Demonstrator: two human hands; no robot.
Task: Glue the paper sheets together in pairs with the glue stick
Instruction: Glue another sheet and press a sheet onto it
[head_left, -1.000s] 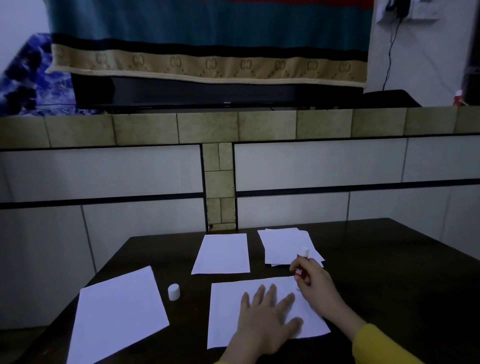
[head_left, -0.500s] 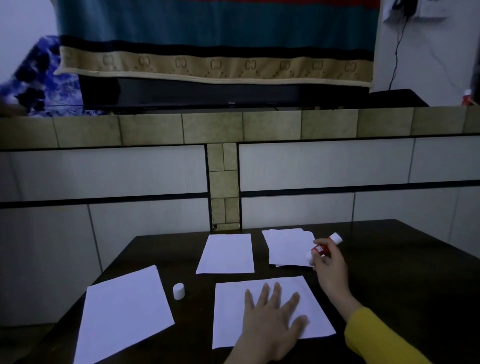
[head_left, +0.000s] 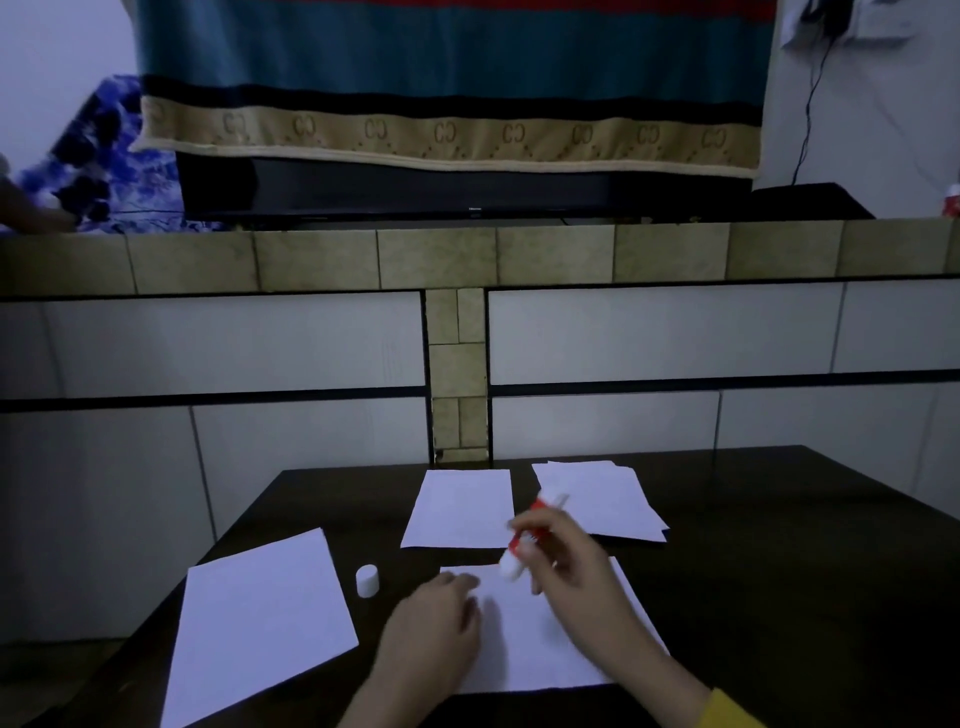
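A white paper sheet (head_left: 524, 644) lies on the dark table (head_left: 779, 571) in front of me. My left hand (head_left: 434, 634) rests on its left part, fingers loosely curled. My right hand (head_left: 566, 556) holds the red and white glue stick (head_left: 522, 540) tilted, its lower end just above the sheet's far edge. The stick's white cap (head_left: 367, 580) stands on the table to the left. A single sheet (head_left: 460, 506) and a small stack of sheets (head_left: 602, 499) lie farther back. Another sheet (head_left: 260, 623) lies at the left.
A tiled wall with a ledge (head_left: 467, 254) rises just behind the table's far edge. A dark TV (head_left: 415, 187) under a patterned cloth stands on the ledge. Bare tabletop stretches to the right.
My right hand has swung the glue stick from over the stack at the back right to the near sheet's far edge. My left hand slid left and curled its fingers.
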